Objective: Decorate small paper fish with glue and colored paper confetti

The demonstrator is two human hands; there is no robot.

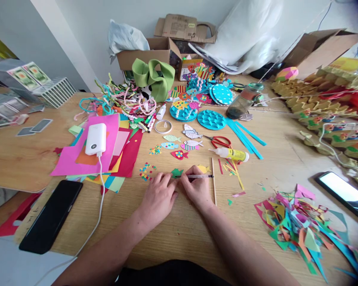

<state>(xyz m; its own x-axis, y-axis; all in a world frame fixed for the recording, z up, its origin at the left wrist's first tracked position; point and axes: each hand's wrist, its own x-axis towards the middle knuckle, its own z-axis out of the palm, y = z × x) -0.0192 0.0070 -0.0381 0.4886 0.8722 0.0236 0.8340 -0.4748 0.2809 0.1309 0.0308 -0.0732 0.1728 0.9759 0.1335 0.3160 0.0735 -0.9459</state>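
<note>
A small green paper fish (pixel 176 172) lies on the wooden table between my hands. My left hand (pixel 159 194) rests beside it, fingers fairly flat, with the fingertips at its left edge. In my right hand (pixel 195 186) a slim pen (pixel 201 176) is pinched, its tip at the fish. Just beyond are finished-looking paper fish, among them a red one with dots (pixel 179 154) and a blue one (pixel 169 145). Colored paper dots (pixel 147 171) sit left of the green fish. A yellow paper piece (pixel 203 169) shows behind my right hand, partly hidden.
A thin wooden stick (pixel 214 182), glue bottle (pixel 231 154) and red-handled scissors (pixel 219 141) lie to the right. Paper scraps (pixel 304 222) are heaped at the near right. Colored sheets under a white power bank (pixel 96 139) and a black phone (pixel 50 216) are left; its cable crosses the table.
</note>
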